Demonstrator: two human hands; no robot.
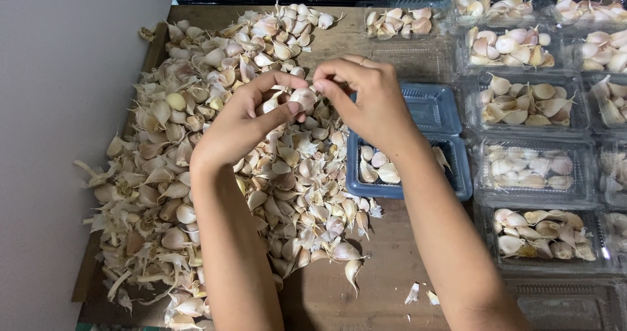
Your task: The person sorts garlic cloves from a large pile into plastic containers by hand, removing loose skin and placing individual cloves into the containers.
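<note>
My left hand grips a garlic clove between thumb and fingers above a big heap of loose garlic cloves on a wooden board. My right hand pinches the same clove at its right end with thumb and forefinger. Both hands hover over the heap's right edge. Just below my right wrist lies an open blue plastic tray holding a few cloves, with its hinged lid lying open behind it.
Several clear plastic boxes of garlic cloves stand in rows at the right. The wooden board has bits of papery skin near its front. A grey wall runs along the left. A dark crate edge sits at the top.
</note>
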